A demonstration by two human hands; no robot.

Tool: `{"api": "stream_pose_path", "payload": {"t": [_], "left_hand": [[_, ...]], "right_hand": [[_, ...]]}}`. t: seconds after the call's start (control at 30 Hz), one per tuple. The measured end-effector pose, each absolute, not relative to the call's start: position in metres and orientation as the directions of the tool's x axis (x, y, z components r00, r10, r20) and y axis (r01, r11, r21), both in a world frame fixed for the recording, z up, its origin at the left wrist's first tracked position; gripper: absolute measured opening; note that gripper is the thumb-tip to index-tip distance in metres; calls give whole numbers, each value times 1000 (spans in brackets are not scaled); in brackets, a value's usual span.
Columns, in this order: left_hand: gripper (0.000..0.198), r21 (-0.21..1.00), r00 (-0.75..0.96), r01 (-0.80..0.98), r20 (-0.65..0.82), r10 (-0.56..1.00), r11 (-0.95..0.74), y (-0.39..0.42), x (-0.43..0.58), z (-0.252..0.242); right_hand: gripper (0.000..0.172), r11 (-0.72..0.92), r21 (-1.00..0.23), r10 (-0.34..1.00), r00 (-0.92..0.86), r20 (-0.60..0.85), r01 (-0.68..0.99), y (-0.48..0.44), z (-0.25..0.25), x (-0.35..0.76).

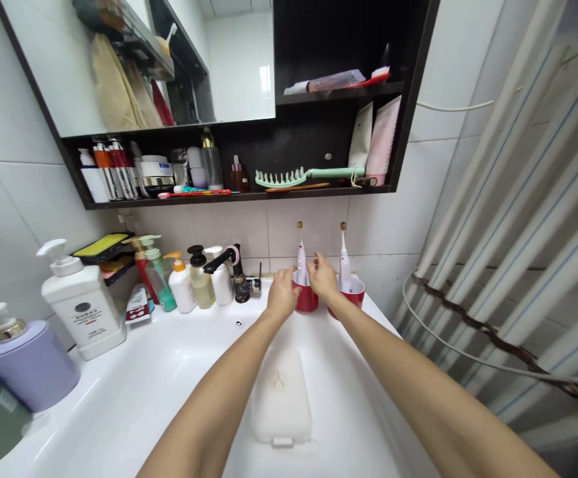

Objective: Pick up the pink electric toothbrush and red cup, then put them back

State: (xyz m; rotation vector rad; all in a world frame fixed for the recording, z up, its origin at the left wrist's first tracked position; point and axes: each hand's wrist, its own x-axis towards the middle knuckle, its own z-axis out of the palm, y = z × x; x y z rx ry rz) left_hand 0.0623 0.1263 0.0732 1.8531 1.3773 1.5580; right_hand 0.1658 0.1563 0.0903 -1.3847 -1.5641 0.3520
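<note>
My left hand [284, 293] is closed against the left side of a red cup [307, 300] at the back of the sink. A white electric toothbrush [301, 263] stands upright in that cup. My right hand [323, 276] is at the cup's right rim, close beside the toothbrush, its visible fingers apart; some fingertips are hidden. Partly behind my right wrist is a second red cup [355, 299], holding another white electric toothbrush [344, 264]. Between my forearms, a closed whitish plastic case [283, 398] lies in the white sink [179, 392].
A black faucet [239, 273] stands left of my hands. Several pump bottles [182, 285] line the sink's back-left edge. Overhead is a dark shelf [249, 195] with a green hairbrush [289, 178], tubes and jars. White pipes [498, 199] run along the right wall.
</note>
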Motion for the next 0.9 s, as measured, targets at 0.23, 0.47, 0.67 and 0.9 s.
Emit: {"api": "stream_pose_path", "payload": {"t": [0.23,0.47,0.67,0.9], "left_hand": [[71,802,-87,-335,496,864,-494,46,50,147],[71,743,26,-548,475,880,-385,-10,56,160],[52,807,93,-577,219,971,-127,-12,45,151],[62,896,209,-440,32,977,64,0,56,128]], "right_hand": [[57,624,-780,780,25,625,44,61,136,150],[56,506,-767,825,-37,564,-394,-1,154,138],[37,307,-848,943,16,333,-432,-3,139,137],[48,304,-931,926,167,339,202,16,116,142]]}}
